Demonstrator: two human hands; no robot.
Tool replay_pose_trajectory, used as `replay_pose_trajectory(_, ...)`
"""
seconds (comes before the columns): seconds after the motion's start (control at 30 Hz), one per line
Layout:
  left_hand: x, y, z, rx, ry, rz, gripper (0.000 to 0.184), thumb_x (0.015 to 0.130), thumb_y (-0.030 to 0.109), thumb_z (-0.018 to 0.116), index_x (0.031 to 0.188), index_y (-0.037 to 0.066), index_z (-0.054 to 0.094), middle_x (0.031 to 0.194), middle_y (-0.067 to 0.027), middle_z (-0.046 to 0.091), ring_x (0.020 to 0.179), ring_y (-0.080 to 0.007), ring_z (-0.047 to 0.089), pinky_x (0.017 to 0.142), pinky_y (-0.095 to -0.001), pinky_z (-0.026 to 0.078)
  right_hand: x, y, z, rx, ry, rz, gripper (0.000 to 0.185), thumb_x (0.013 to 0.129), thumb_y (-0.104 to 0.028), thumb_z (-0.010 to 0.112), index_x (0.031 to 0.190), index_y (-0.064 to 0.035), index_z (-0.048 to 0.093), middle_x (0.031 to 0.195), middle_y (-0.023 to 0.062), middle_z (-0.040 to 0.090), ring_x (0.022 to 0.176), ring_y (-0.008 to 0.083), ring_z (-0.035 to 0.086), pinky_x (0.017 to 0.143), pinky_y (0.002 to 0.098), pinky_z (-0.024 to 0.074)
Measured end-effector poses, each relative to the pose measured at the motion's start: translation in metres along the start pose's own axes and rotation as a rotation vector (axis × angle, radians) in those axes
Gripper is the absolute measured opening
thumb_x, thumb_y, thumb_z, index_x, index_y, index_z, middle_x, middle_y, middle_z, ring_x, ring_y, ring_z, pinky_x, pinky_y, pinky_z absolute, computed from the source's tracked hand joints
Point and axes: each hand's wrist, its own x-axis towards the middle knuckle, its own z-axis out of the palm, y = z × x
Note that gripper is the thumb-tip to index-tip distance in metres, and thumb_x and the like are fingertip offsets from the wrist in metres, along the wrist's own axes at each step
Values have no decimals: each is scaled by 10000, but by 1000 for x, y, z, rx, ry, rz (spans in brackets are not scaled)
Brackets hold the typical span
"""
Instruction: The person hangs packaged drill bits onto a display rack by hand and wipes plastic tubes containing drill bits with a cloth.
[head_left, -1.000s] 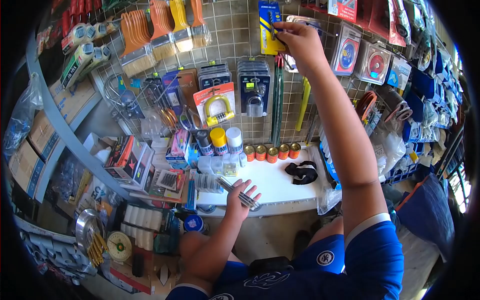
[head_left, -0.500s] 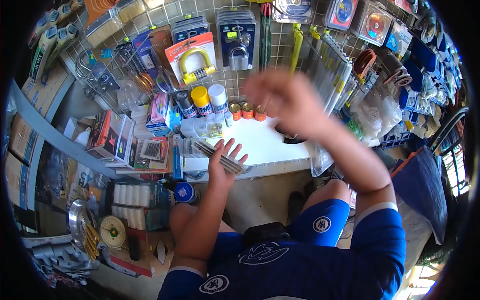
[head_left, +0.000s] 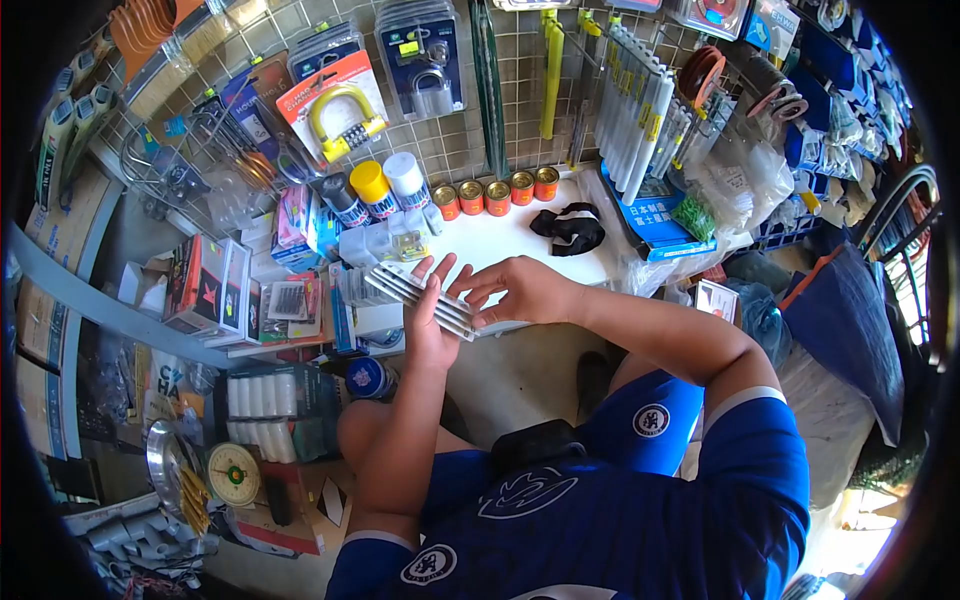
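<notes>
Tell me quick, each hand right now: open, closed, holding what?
Left hand: closed, holding slim strips.
Right hand: curled beside the strips' lower end; whether its grip is closed on them cannot be told.

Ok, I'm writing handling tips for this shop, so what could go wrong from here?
The bundle of slim strips sticks out on both sides of the left hand's thumb, so it might tip or slide out. With the right hand right at its near end, a nudge could fan the strips apart. A forward swing might also knock the clear boxes on the white shelf.
</notes>
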Motion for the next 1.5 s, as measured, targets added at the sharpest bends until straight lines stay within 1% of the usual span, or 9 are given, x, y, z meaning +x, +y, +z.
replay_pose_trajectory(0.2, 6, -6, -9, -42, 13, 10, 537, 987, 274, 589, 1418, 69, 344, 1403, -179, 466, 1264, -361, 511, 967, -583, 503, 3, 17, -4, 142, 28, -42, 304, 839, -140, 730, 1132, -65, 704, 887, 118, 741, 860, 230, 715, 787, 338, 533)
replay_pose_trajectory(0.33, 5, -3, -7, -126, 66, -131, 527, 983, 395, 589, 1378, 98, 406, 1329, -107, 520, 1223, -325, 536, 972, -592, 484, 3, 6, -17, -280, 249, -41, 155, 826, -95, 659, 964, -32, 692, 838, 176, 699, 752, 332, 679, 695, 406, 525)
replay_pose_trajectory(0.37, 5, -3, -7, -123, 100, -124, 516, 982, 400, 590, 1373, 113, 415, 1308, -97, 527, 1201, -312, 540, 974, -590, 481, 5, 2, -24, -303, 280, -82, 127, 881, -30, 629, 996, 24, 644, 773, 128, 703, 674, 162, 693, 597, 303, 536)
replay_pose_trajectory(0.43, 2, -2, -5, -118, 170, -111, 494, 979, 412, 591, 1361, 142, 433, 1266, -78, 540, 1156, -287, 548, 979, -586, 477, 8, -23, -40, -133, 361, 7, 147, 902, -29, 613, 1040, 22, 617, 808, 109, 702, 663, 155, 690, 575, 284, 531)
replay_pose_trajectory(0.6, 9, -8, -17, -139, 277, -118, 430, 936, 434, 648, 1268, 191, 523, 1195, -35, 546, 1067, -253, 559, 963, -586, 485, 31, -104, -85, 341, 790, -361, 242, 952, 20, 567, 1191, -10, 553, 909, 110, 700, 791, 120, 679, 643, 273, 584)
replay_pose_trajectory(0.73, 9, -8, -11, -139, 304, -139, 552, 921, 420, 675, 1341, 154, 437, 1305, -104, 454, 1207, -318, 461, 998, -607, 459, 53, -155, -136, 231, 959, -663, 271, 978, 17, 534, 1242, 14, 594, 918, 84, 665, 754, 114, 663, 684, 260, 608)
replay_pose_trajectory(0.87, 13, -11, -13, -173, 290, -134, 463, 944, 346, 632, 1313, 162, 424, 1241, -109, 462, 1100, -311, 488, 963, -616, 470, 84, -178, -180, 165, 1049, -770, 220, 981, -25, 542, 1144, 81, 646, 972, 134, 684, 814, 184, 711, 679, 286, 629)
replay_pose_trajectory(1.43, 6, -3, -11, -226, 260, -150, 478, 916, 309, 655, 1319, 157, 448, 1251, -115, 455, 1101, -315, 479, 972, -615, 458, 108, -206, -199, 72, 902, -443, 262, 972, -149, 615, 1099, 76, 661, 949, 131, 703, 749, 160, 699, 686, 259, 604)
replay_pose_trajectory(1.5, 3, 0, -11, -234, 265, -155, 537, 915, 325, 672, 1357, 140, 431, 1354, -133, 388, 1256, -355, 376, 1030, -627, 398, 94, -217, -215, -512, 964, -213, 495, 898, -442, 644, 1024, 32, 710, 927, 216, 713, 802, 256, 723, 759, 382, 540)
